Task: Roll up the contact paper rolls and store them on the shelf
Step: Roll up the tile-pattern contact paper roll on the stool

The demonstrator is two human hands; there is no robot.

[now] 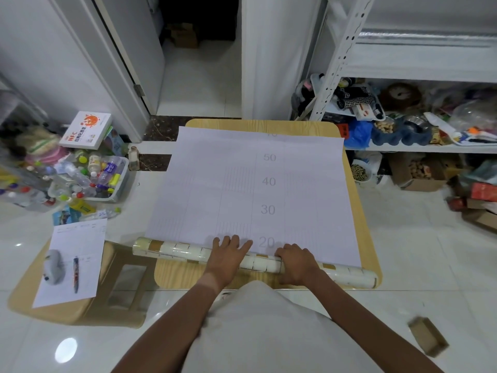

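Contact paper roll [188, 253] lies across the near edge of the wooden table [360, 211], its unrolled backing sheet [242, 184] spread flat toward the far edge, grid and numerals facing up. Your left hand [228, 251] presses flat on the roll, fingers splayed onto the sheet. Your right hand [295, 261] curls over the roll, gripping it. Shelf [419, 74] stands at right, beyond the table.

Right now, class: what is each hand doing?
Left hand: open, flat on the roll.
Right hand: curled over the roll.
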